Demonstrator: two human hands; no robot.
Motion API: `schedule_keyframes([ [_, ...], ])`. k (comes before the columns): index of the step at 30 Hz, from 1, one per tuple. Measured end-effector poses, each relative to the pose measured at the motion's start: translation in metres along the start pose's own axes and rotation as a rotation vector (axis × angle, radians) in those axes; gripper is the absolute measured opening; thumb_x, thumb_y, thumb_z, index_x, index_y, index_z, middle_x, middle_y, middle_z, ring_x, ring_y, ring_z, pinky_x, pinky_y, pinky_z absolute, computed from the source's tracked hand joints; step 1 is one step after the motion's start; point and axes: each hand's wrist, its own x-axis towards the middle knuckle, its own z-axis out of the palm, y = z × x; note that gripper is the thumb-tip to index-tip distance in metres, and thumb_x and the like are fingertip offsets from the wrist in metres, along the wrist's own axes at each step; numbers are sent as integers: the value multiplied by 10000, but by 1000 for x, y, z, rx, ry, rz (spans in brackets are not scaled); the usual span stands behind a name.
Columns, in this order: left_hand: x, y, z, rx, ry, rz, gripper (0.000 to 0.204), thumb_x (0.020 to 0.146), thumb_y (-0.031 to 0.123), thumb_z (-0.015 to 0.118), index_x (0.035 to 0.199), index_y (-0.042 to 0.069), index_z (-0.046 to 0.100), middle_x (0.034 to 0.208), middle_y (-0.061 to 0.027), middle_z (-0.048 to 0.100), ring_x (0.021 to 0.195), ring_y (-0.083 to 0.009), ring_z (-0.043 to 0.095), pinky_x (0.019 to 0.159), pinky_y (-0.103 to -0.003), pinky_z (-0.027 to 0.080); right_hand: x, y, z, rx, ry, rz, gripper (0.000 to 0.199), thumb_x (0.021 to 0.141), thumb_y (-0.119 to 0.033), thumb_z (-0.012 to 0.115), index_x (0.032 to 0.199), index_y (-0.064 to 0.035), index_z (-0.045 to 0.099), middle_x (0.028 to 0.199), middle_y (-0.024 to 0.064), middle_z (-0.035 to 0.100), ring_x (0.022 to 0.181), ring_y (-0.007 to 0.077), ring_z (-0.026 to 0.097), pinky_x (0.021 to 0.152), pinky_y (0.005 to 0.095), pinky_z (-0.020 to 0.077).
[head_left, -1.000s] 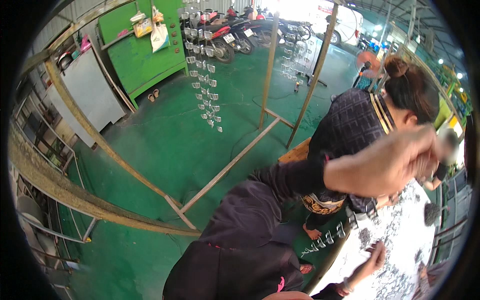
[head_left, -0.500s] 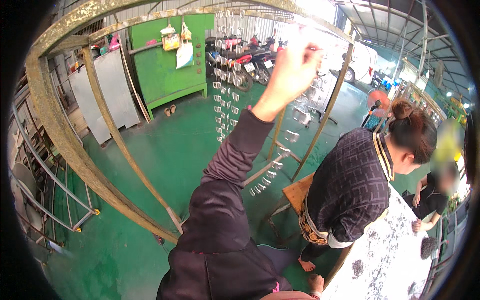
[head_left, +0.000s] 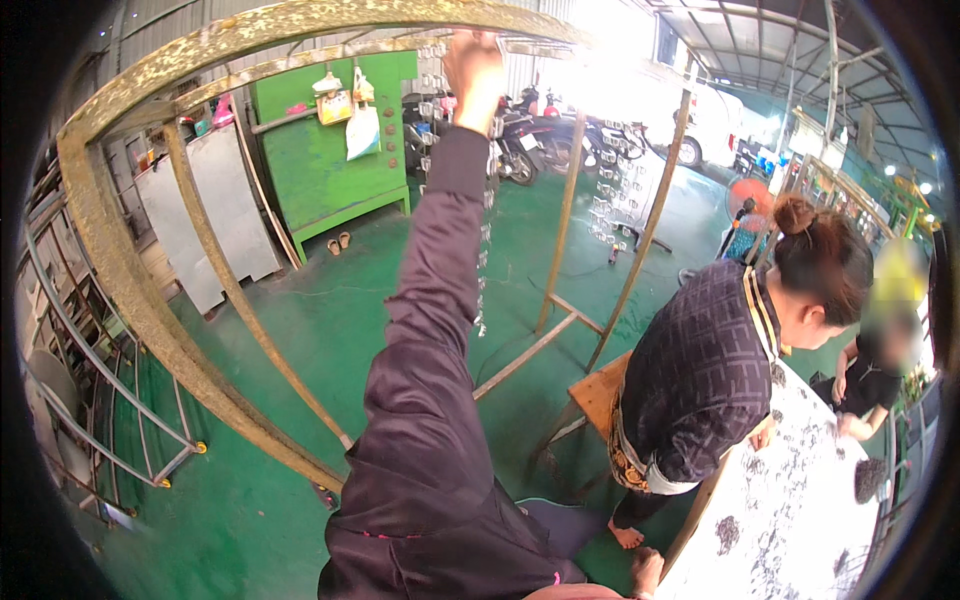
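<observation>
Overhead, at about twelve o'clock in the view, the person's left hand (head_left: 472,62) is raised to the top bar of a rusty yellowish metal frame (head_left: 120,270), its fingers clenched around the upper end of a strand of clear beads (head_left: 484,250) that hangs straight down beside the dark sleeve. The strand looks light and limp, likely to swing and tangle, and its glassy pieces are probably brittle and slick, so it seems best taken near the top link or hook rather than by the beads. More such strands (head_left: 612,190) hang from the frame toward one o'clock. The right hand (head_left: 646,570) rests low at five o'clock by the edge of a speckled white surface (head_left: 800,520); whether its fingers are closed I cannot tell. At eleven o'clock a green cabinet (head_left: 320,170) carries a white bag (head_left: 362,130) and a small yellow-and-white packet (head_left: 334,100) hung on its front, with something pink (head_left: 222,110) to the left of it. A co-worker in a dark patterned top (head_left: 700,380) bends over the surface at three o'clock.
</observation>
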Motion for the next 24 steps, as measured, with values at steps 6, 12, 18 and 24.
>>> schedule_keyframes([
  [6, 15, -8, 1, 124, -12, 165, 325, 934, 342, 571, 1040, 47, 656, 1039, -193, 681, 987, -308, 657, 860, -415, 481, 3, -9, -8, 77, 38, -15, 106, 775, -16, 662, 869, 24, 691, 825, 204, 691, 780, 336, 698, 714, 401, 552],
  [12, 22, -25, -4, 167, -120, 293, 389, 940, 384, 553, 1127, 55, 641, 1116, -173, 665, 1046, -299, 633, 910, -407, 458, 7, -27, -18, 180, -75, 90, 137, 808, -40, 661, 937, -11, 697, 838, 179, 664, 760, 346, 682, 677, 404, 539],
  [18, 63, -84, 2, 277, -205, 433, 461, 946, 426, 535, 1214, 63, 627, 1193, -153, 649, 1105, -291, 610, 960, -399, 435, 8, -45, -29, 144, -93, 136, 144, 800, -34, 639, 931, -12, 696, 835, 186, 656, 809, 355, 671, 728, 422, 531],
  [24, 125, -147, 22, 387, -259, 338, 525, 946, 471, 526, 1254, 59, 631, 1201, -134, 665, 1114, -279, 618, 966, -365, 441, 1, -50, -23, 115, -1, 151, 159, 794, -60, 616, 923, -16, 697, 905, 203, 661, 871, 377, 647, 796, 453, 520],
])
